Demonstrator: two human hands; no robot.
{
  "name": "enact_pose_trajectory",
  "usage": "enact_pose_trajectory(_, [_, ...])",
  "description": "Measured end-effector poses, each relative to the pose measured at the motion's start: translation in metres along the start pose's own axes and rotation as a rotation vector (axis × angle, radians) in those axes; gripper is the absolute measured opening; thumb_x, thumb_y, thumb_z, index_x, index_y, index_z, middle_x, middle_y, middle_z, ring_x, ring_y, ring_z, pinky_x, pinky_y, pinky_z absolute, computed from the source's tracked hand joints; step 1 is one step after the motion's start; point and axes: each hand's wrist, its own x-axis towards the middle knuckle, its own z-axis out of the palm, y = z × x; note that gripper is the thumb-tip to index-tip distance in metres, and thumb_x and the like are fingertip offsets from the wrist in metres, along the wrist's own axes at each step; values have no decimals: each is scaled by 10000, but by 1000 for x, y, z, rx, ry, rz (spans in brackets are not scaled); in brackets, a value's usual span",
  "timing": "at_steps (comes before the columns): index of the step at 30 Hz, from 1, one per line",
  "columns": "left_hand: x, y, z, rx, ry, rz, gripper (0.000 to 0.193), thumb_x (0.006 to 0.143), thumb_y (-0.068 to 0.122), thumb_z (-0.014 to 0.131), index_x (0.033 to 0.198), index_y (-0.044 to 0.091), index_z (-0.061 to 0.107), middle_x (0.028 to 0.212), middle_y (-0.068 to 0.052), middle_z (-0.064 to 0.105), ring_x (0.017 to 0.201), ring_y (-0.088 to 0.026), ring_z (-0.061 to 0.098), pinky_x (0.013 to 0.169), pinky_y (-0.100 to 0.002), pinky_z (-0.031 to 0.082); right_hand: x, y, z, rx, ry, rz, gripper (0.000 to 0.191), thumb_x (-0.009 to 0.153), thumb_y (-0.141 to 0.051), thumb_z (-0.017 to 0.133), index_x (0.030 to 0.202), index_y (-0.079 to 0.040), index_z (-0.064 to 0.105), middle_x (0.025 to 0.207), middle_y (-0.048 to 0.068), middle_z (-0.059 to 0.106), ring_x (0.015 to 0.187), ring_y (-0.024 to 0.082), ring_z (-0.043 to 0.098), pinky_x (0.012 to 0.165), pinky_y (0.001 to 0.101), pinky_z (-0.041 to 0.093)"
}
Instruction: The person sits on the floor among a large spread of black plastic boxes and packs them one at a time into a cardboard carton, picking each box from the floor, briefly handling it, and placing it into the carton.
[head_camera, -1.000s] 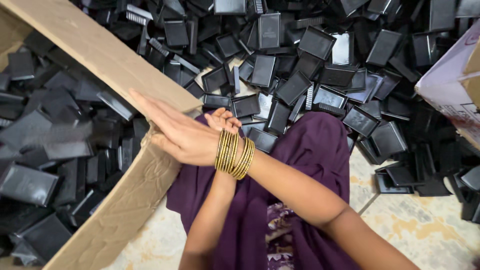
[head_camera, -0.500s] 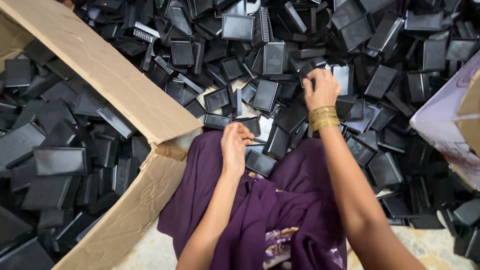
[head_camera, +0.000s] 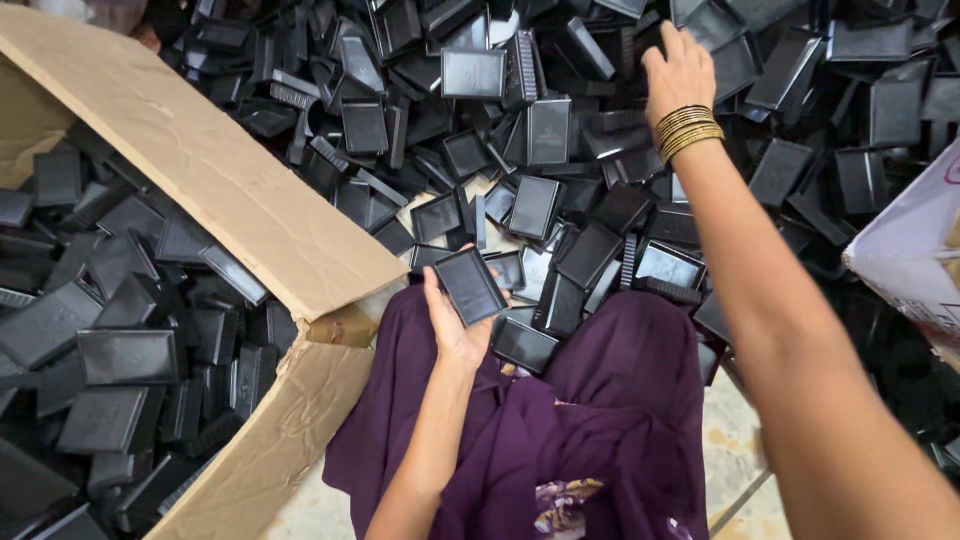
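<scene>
Resting flat in the left hand (head_camera: 452, 325), a black plastic tray (head_camera: 470, 286) is sitting just right of the cardboard box (head_camera: 250, 215) corner, fingers curling around its underside. Right hand (head_camera: 678, 72) is reaching far beyond the box into the heap of trays (head_camera: 560, 150); can't tell its finger spread. Purple garment (head_camera: 600, 420) is lying below.

A large brown cardboard box (head_camera: 200, 200) lies open at the left, its creased flap slanting from the upper left towards the middle and its lower wall torn and bent at the corner. It is filled with flat black plastic cases (head_camera: 120, 355). At the right edge juts the corner of what may be a second package (head_camera: 915, 255), pale lilac-white with a tan patch.
</scene>
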Motion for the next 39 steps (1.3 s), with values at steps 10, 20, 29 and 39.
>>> enact_pose_trajectory(10, [-5,-4,2,71,-23,-10,532,1017,585,472,1325,185,637,941,-82,689,748,-242,683,654,-388,569,-75,-17,-43,379,-311,192,239,857,-82,756,1072,-115,659,1079,173,676,1004,420,653,839,504,522])
enact_pose_trajectory(20, [-21,-36,15,340,-267,121,445,968,262,690,1373,99,601,1236,-49,656,1104,-163,648,971,-321,535,-164,-164,-186,1328,-633,720,498,1032,-237,573,1483,-25,549,1143,92,612,733,188,690,659,293,578])
enact_pose_trajectory(29, [-27,-39,15,337,-236,189,509,1104,484,443,1376,80,591,1292,-72,634,1158,-166,612,1023,-308,488,-161,-183,-212,849,-398,384,800,779,-316,883,1415,49,562,1171,221,694,1052,360,705,922,409,548])
enact_pose_trajectory(39, [-26,-41,6,543,-213,343,571,1132,512,330,1420,75,560,1321,-86,607,1197,-175,581,1048,-311,470,-153,-208,-216,1227,-656,730,821,823,-246,834,1517,-37,450,1258,208,709,1132,255,727,930,349,580])
